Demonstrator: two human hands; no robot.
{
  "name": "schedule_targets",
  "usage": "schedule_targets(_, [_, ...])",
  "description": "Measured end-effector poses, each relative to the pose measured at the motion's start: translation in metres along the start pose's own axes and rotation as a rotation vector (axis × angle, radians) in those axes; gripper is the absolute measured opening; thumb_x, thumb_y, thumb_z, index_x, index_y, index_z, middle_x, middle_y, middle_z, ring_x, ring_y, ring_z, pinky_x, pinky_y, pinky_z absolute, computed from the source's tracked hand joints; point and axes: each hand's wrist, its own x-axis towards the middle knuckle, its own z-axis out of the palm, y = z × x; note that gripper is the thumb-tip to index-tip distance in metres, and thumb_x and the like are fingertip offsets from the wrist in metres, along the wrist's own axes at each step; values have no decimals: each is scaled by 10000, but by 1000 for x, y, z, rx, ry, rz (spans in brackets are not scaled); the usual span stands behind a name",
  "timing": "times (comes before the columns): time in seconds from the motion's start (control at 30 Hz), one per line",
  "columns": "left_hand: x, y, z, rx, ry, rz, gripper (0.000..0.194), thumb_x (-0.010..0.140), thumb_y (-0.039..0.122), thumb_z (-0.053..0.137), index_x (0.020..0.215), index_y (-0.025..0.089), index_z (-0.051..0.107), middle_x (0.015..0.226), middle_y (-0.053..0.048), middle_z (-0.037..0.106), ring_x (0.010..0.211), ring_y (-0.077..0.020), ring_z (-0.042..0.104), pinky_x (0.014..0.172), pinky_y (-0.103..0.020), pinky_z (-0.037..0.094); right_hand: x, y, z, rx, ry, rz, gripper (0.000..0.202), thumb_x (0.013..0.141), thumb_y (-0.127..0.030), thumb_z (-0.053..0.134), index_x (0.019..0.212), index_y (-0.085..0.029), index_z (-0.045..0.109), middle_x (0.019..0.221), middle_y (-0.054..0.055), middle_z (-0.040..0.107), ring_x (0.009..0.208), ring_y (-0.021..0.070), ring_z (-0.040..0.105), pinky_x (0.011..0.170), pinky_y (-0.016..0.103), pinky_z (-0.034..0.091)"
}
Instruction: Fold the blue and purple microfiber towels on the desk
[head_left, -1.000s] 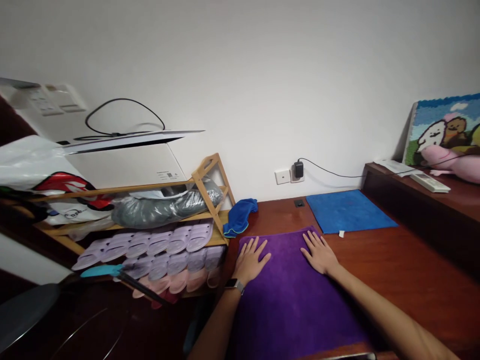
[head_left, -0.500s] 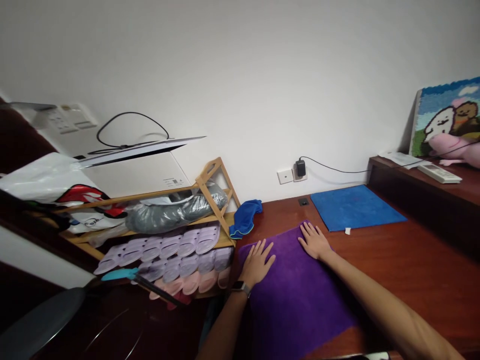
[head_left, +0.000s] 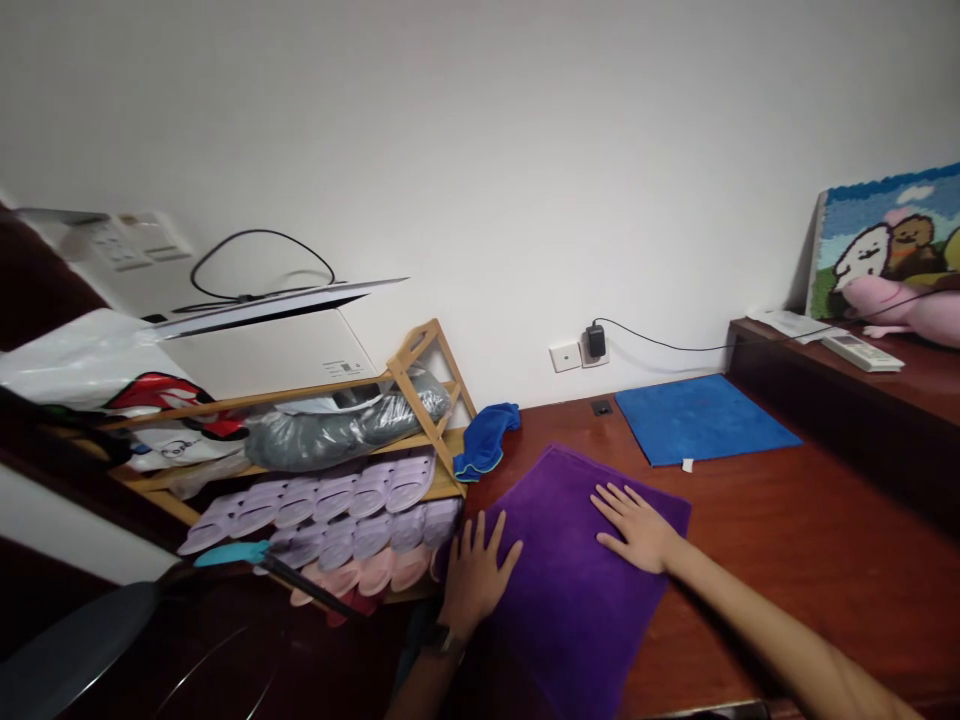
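On the reddish-brown wooden counter (head_left: pixel 795 550), a flat, deep-purple fabric cloth (head_left: pixel 570 580) lies askew, one corner pointing toward the white wall (head_left: pixel 480 160), its long axis running from there toward the near edge; left hand (head_left: pixel 478 578) spread at its left side, right hand (head_left: pixel 636 527) palm-down on it, fingers splayed

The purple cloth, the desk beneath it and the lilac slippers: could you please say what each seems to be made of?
Purple cloth: soft, matte fabric, perhaps microfibre, judging by its patchy light-and-dark nap. Desk: reddish-brown wood or veneer with a slight sheen, from its faint streaks. Lilac slippers: probably moulded plastic or foam, smooth, given their even colour.
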Motion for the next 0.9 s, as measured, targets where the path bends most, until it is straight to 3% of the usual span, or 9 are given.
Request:
schedule_targets(0.07, [-29,0,-11,58,-14,-36,686,999,633,496,1538,210,540,1444,-240,628,1314,-455,601,1043,-596,482,10,3,-9,-13,-5,-35,719,1029,-623,356,1635,-238,353,1716,65,264,1603,270,187,1310,491,119])
schedule_targets(0.17, [-48,8,-31,78,40,-22,553,1039,536,449,1275,133,745,1109,-228,768,1053,-405,728,928,-553,549,10,-10,4,-47,132,215,674,1049,-523,324,1638,-196,352,1726,85,230,1609,299,147,1306,517,103])
schedule_targets(0.27, [-26,25,-40,-34,155,140,467,1058,443,443,1290,153,727,1333,-187,708,1268,-351,643,1094,-513,485,2,-22,29,-53,184,456,745,1051,-568,272,1645,-120,313,1726,131,214,1611,312,128,1302,514,121])
schedule_targets(0.37, [11,41,-28,-163,158,288,524,1049,472,489,1517,245,550,1592,-113,519,1482,-321,456,1226,-527,357,-2,-13,38,-75,153,445,796,1038,-630,283,1658,-130,271,1729,133,202,1614,282,126,1306,495,104])
schedule_targets(0.43, [25,50,-13,-208,117,289,559,1046,502,493,1568,303,480,1654,-84,432,1533,-333,374,1243,-572,315,-1,0,33,-95,126,410,782,1037,-641,277,1663,-172,264,1733,113,194,1614,266,131,1307,493,91])
schedule_targets(0.5, [25,56,2,-231,89,239,586,1044,538,476,1591,330,441,1682,-80,383,1556,-353,323,1247,-606,286,0,14,24,-104,97,374,780,1031,-665,277,1662,-208,272,1737,97,192,1614,260,131,1307,492,86])
schedule_targets(0.6, [5,62,20,-252,105,175,656,1033,620,428,1624,338,381,1706,-91,330,1574,-382,265,1254,-635,241,2,27,15,-94,65,322,790,1015,-693,301,1662,-239,278,1741,83,189,1616,256,121,1306,492,90])
schedule_targets(0.73, [-15,68,27,-273,132,147,702,1007,692,403,1613,338,408,1690,-100,364,1558,-403,294,1244,-643,250,14,29,11,-79,81,354,709,1054,-582,227,1638,-202,358,1718,79,285,1607,240,181,1303,481,126])
schedule_targets(0.9, [17,63,17,-267,152,160,618,1044,598,384,1575,296,478,1683,-79,385,1563,-349,301,1265,-583,239,41,30,12,-103,142,374,736,1060,-506,227,1646,-64,287,1733,134,212,1613,245,146,1303,419,132])
